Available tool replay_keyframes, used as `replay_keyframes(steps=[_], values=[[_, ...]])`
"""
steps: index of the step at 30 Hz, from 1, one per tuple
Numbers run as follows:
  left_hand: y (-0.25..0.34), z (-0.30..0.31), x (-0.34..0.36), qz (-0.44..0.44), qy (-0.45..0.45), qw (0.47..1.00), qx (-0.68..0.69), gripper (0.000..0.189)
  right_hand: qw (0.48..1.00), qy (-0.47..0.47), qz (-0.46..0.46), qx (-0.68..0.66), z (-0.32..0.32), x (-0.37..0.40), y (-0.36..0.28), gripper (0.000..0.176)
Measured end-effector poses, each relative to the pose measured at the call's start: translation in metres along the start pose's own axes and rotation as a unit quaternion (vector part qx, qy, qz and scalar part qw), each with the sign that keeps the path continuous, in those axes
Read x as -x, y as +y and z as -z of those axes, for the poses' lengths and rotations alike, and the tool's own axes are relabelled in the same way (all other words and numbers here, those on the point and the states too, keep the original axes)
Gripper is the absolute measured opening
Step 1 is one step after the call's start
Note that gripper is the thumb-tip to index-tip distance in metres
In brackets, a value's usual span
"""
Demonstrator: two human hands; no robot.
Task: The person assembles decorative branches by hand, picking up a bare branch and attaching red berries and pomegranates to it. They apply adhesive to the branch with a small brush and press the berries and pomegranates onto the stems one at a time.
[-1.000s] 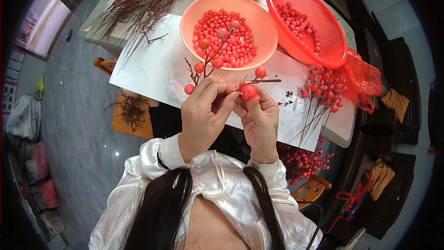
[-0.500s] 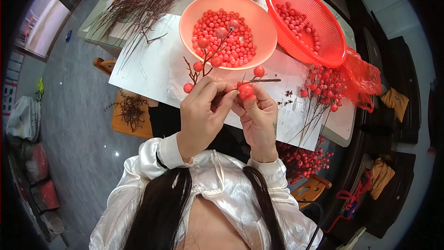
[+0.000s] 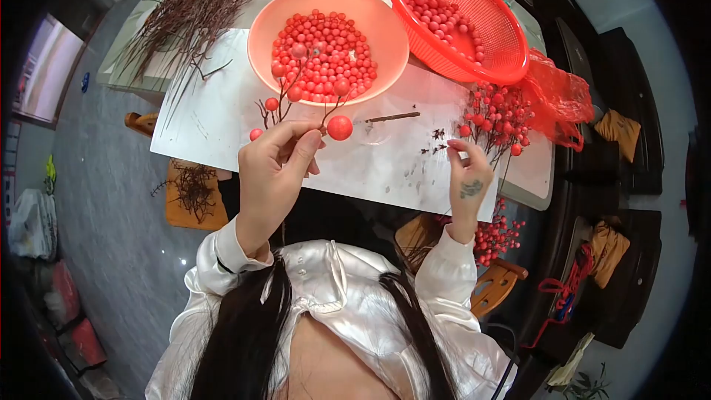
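My left hand (image 3: 275, 170) pinches an artificial berry branch (image 3: 283, 94) with thin dark stems and several red berries. A large red berry (image 3: 340, 128) on it sticks out beside my fingertips. The branch rises in front of the peach bowl (image 3: 255, 48), which is full of loose red berries (image 3: 318, 48). Over to the right, my right hand (image 3: 468, 178) has thumb and fingers brought together beside several small dark star-shaped pieces (image 3: 438, 134) on the white sheet (image 3: 215, 115). Whatever its fingertips hold is too small to make out.
A red basket (image 3: 511, 67) with berries stands right of the bowl. Finished-looking berry stems (image 3: 500, 122) and a red plastic bag (image 3: 555, 104) lie at the right. Bare twigs (image 3: 189, 18) are piled at the back left. One short twig (image 3: 392, 116) lies on the sheet.
My right hand has left the branch and moved right to the small dark pieces, fingers closing. My left hand keeps the branch. The whole view has shifted slightly.
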State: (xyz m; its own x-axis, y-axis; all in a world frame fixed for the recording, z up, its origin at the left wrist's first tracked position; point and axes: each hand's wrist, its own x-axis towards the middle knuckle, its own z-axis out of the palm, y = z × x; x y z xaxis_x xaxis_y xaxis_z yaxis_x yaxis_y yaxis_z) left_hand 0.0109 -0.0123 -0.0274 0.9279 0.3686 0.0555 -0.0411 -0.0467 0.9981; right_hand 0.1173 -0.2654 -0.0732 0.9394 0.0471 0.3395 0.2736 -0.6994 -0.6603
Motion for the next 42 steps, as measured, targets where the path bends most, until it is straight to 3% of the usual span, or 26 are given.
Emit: replay_keyframes(steps=[7,11,17,21,23,24,26,27,30,33,42], values=[[0.004,0.001,-0.002,0.053,-0.022,0.998,0.028,0.020,0.995,0.012,0.014,0.102,-0.019,-0.015,0.019,0.009],[0.002,0.003,-0.005,0.009,-0.013,0.999,0.028,0.022,0.987,0.024,0.038,0.154,-0.028,-0.028,0.021,0.011],[0.004,0.001,-0.008,-0.036,0.025,0.997,0.059,0.023,0.986,-0.032,0.024,0.159,-0.042,-0.036,0.046,0.017],[0.003,0.003,-0.009,-0.027,0.010,0.998,0.061,0.023,0.994,0.011,0.052,0.095,-0.036,-0.038,0.047,0.015],[-0.001,0.001,-0.010,-0.034,0.003,0.998,0.052,0.024,0.997,0.059,0.025,0.039,-0.023,-0.037,0.019,0.011],[-0.003,0.001,-0.010,-0.036,0.004,0.998,0.059,0.025,0.997,0.045,-0.052,-0.044,-0.018,-0.038,0.015,0.009],[-0.006,-0.002,-0.011,-0.041,-0.002,0.996,0.078,0.025,0.975,0.052,-0.100,-0.190,-0.004,-0.037,-0.014,0.011],[-0.004,-0.002,-0.010,-0.022,-0.007,0.996,0.081,0.026,0.973,0.068,-0.091,-0.199,-0.001,-0.038,-0.017,0.012],[-0.005,0.000,-0.008,0.010,-0.009,0.993,0.117,0.027,0.996,0.047,-0.035,-0.070,0.001,-0.040,-0.006,0.011],[-0.001,-0.001,-0.007,0.039,-0.006,0.991,0.125,0.026,0.990,0.011,0.088,0.107,-0.019,-0.040,0.033,0.012],[-0.005,0.000,-0.008,-0.014,0.008,0.996,0.088,0.027,0.980,-0.041,0.024,0.194,-0.038,-0.032,0.027,0.011]])
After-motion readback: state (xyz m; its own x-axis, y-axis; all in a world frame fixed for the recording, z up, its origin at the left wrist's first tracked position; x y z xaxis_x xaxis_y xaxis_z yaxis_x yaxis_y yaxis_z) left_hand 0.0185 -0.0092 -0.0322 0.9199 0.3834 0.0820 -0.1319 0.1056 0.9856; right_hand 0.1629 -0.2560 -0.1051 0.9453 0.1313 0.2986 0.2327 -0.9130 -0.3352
